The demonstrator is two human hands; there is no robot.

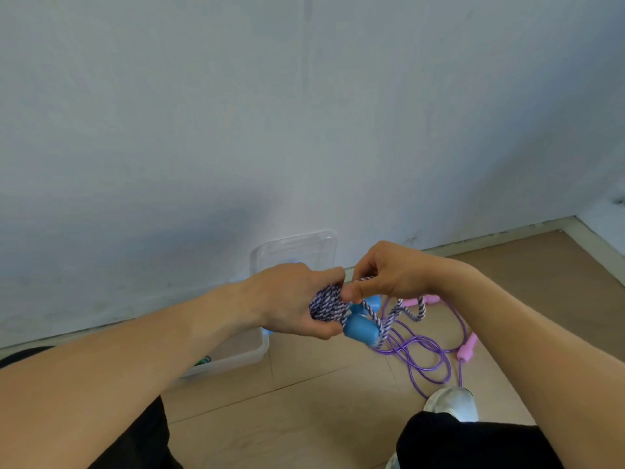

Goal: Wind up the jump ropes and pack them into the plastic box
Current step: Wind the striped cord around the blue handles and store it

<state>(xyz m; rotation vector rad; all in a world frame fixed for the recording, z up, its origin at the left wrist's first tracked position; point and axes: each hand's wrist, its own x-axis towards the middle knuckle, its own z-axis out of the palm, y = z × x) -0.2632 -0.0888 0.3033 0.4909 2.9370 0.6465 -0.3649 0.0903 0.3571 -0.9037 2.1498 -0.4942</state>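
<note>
Gripping braided rope [326, 304] (blue handles [360, 328])

The left forearm [142, 336] hides most of the plastic box [236, 353], its contents unreadable.

The tan tiled floor [321, 397] carries a clear plastic box [243, 353] by the wall and a purple jump rope [429, 353] with pink handles beside it.
</note>
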